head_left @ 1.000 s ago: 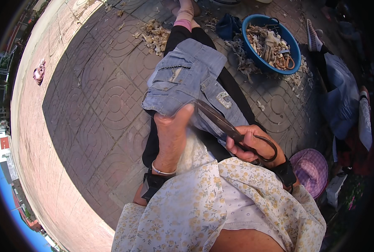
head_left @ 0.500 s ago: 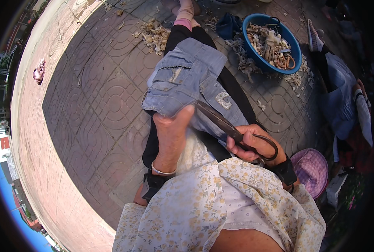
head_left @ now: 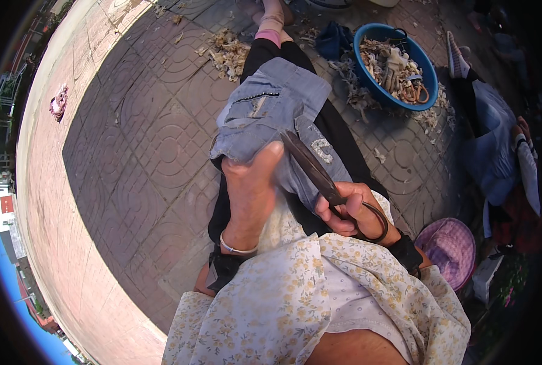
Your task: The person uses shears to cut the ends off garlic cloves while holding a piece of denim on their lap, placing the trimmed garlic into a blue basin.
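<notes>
"Shifted: black metal scissors [head_left: 312, 167], tilted steeper; right hand [head_left: 362, 213], grip wrapped round the handles."
"Left hand [head_left: 250, 179]?"
"Grip pinching faded-blue denim cloth [head_left: 304, 91], spread across black-trousered legs [head_left: 344, 140]; blade tips beside the thumb."

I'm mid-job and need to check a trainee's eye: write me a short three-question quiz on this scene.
1. Which hand holds the scissors?
2. True or false: the hat appears lower in the picture than the tub.
3. Fill in: the left hand grips the ____.

Key: 1. The right hand. 2. True. 3. Denim.
</notes>
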Motion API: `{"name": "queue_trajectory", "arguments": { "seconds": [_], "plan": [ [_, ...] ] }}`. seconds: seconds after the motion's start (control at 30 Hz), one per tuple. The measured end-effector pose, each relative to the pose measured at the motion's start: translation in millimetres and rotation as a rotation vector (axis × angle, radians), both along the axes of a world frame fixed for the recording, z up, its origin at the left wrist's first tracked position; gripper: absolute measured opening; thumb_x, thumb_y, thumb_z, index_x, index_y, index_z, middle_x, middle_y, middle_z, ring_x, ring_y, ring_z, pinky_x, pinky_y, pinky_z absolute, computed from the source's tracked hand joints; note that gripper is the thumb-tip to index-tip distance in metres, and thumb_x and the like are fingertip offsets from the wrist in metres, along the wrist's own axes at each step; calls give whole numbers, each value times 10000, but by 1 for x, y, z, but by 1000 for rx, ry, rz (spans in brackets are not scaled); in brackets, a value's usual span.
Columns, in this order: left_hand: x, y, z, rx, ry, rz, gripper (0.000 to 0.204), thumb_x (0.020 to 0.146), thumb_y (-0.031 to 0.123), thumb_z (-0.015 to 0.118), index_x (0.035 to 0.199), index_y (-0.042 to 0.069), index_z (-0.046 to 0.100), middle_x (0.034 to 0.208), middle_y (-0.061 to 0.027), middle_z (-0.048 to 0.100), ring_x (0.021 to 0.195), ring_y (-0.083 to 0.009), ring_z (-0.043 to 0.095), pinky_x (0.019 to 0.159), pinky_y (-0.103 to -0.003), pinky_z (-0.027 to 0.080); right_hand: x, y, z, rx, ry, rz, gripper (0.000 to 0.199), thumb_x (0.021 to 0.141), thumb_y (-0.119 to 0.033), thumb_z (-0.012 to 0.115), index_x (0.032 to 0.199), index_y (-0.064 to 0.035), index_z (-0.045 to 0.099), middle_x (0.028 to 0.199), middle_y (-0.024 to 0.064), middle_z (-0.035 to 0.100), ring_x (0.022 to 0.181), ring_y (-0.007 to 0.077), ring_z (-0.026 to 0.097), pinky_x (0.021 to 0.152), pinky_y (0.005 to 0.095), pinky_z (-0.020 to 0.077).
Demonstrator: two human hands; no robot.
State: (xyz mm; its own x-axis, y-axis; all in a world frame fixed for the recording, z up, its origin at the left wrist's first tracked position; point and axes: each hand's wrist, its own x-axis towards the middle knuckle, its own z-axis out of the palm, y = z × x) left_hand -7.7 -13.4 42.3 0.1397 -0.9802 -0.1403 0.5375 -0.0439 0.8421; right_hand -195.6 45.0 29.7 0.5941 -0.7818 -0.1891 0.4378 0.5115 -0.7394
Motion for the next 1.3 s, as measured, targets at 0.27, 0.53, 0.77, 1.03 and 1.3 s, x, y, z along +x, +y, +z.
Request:
{"name": "queue_trajectory", "arguments": {
  "seconds": [0.27,0.53,0.77,1.03,1.3],
  "plan": [
    [-19,28,-30,-3,-342,-134,284,775,26,655,1048,-31,606,997,-65,636,889,-135,605,806,-272,477,7,-44,25,-259,473,-648,527,908,-535,493,966,-13,531,652,-21,455,477,2,362,394,159,260],
    [23,-21,15,33,41,-162,142,789,-11,615,929,-11,638,930,-93,667,842,-162,649,798,-299,523,-20,-37,39,-176,215,-144,639,865,-616,501,960,14,547,729,33,521,465,10,371,372,164,267],
    [26,-20,10,91,99,-211,208,777,-44,591,979,-13,626,975,-88,654,878,-171,634,824,-306,503,-11,-15,25,5,221,70,672,841,-653,501,969,4,566,644,19,486,454,16,339,388,188,218],
    [25,-13,2,80,103,-227,292,783,-52,597,1074,-27,599,1070,-89,629,969,-177,599,888,-308,454,-19,-8,25,32,231,52,652,863,-624,496,972,15,566,646,22,487,452,17,332,391,193,211],
    [24,-6,-1,44,-35,-241,285,790,-23,627,1074,-23,613,1046,-48,640,934,-123,594,864,-271,450,-18,-7,22,27,196,99,633,879,-598,494,990,21,563,656,29,495,452,18,331,387,194,216]
  ]
}}
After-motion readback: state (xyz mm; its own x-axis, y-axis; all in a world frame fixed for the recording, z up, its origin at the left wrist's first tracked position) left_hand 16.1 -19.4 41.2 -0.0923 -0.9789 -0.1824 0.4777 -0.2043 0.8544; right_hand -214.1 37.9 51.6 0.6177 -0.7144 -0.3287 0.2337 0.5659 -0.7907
